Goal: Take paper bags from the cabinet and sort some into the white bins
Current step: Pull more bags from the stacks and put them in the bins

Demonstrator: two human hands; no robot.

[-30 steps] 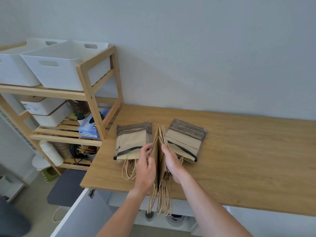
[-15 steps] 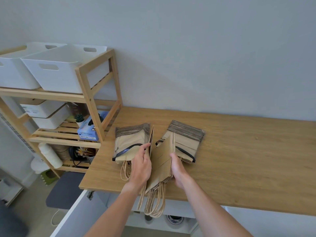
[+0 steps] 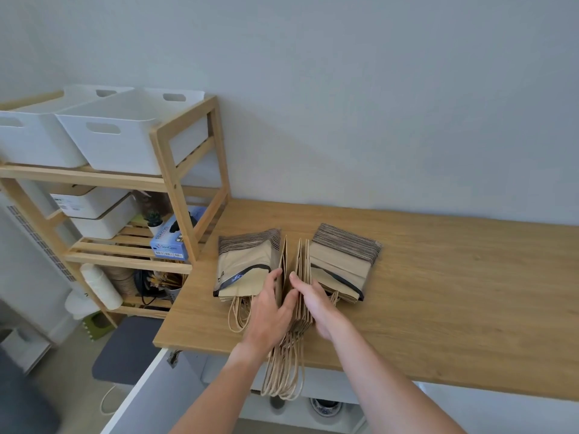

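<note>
Several flat brown paper bags (image 3: 301,277) stand on edge on the wooden counter (image 3: 438,292), their twisted handles hanging over its front edge. My left hand (image 3: 271,311) presses their left side and my right hand (image 3: 316,303) their right side, fingers splitting the stack. A banded bundle of bags (image 3: 246,264) lies flat to the left, another bundle (image 3: 343,261) to the right. Two white bins (image 3: 122,130) sit on top of the wooden shelf at left.
The wooden shelf unit (image 3: 175,170) stands against the counter's left end and holds lidded white boxes (image 3: 94,211), a blue glove box (image 3: 170,242) and a small plant. An open white cabinet door (image 3: 147,399) juts out below the counter's left front.
The upright bags, which leaned right and fanned open half a second ago, stand straight again between both hands. My view has shifted slightly.
</note>
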